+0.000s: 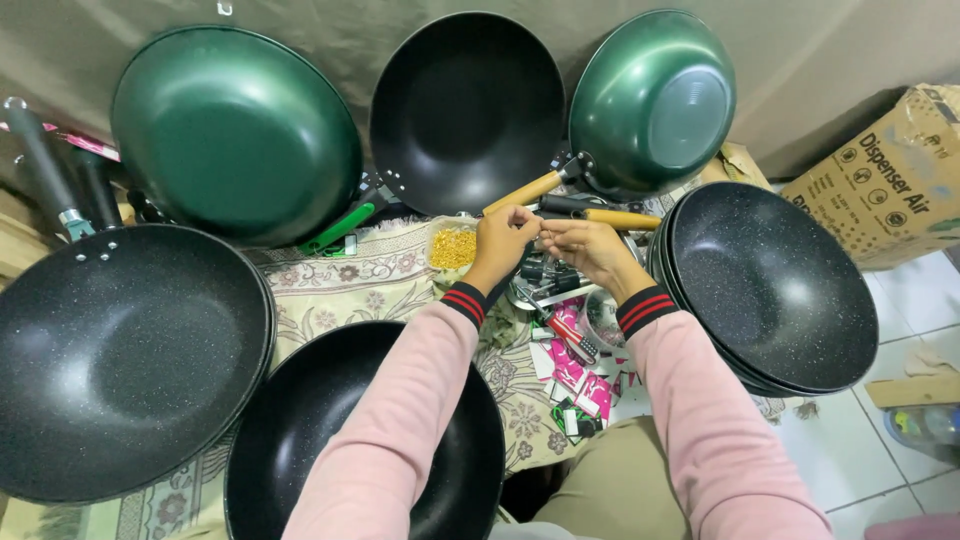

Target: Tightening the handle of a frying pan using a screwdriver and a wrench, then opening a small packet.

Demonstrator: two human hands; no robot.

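We look down at our two hands meeting over a patterned cloth (385,275). Our left hand (503,240) and right hand (590,250) pinch something too small to identify between their fingertips, held close, probably for fine work. Beside the left hand sits a tub of small yellow pieces (452,247), within easy reach. Black and green woks (235,135) ring us, and a stack (770,285) sits on the right.

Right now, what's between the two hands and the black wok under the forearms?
Head view: between the hands and the near wok lies patterned cloth, with pink tags to the right.
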